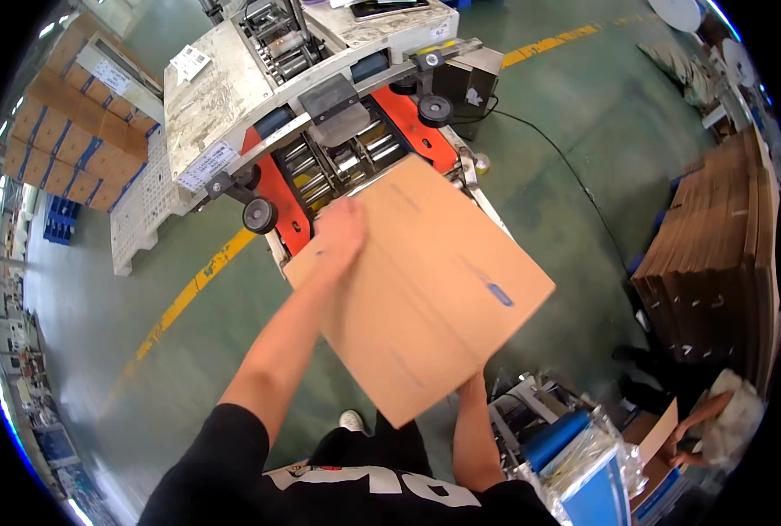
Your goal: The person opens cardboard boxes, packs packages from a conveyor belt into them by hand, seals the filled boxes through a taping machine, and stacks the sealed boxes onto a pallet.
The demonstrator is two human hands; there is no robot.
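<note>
A brown cardboard box (434, 263) is held at an angle in front of me, its far corner over the roller bed of a carton-sealing machine (224, 96). My left hand (342, 232) rests on the box near its far left edge, fingers bent against it. At the near right edge my right hand (474, 381) grips the box from beneath. The box hides most of the right hand's fingers. A short blue mark shows on the upper face of the box. Red side plates (281, 188) and black wheels (260, 215) flank the metal rollers (320, 171).
Stacked cartons (79, 145) stand at far left by a white plastic pallet (149, 197). Flattened cardboard (706, 250) is piled at right. A black cable (557, 149) crosses the green floor. At lower right, another person's hands (693, 430) are at an open carton (658, 434).
</note>
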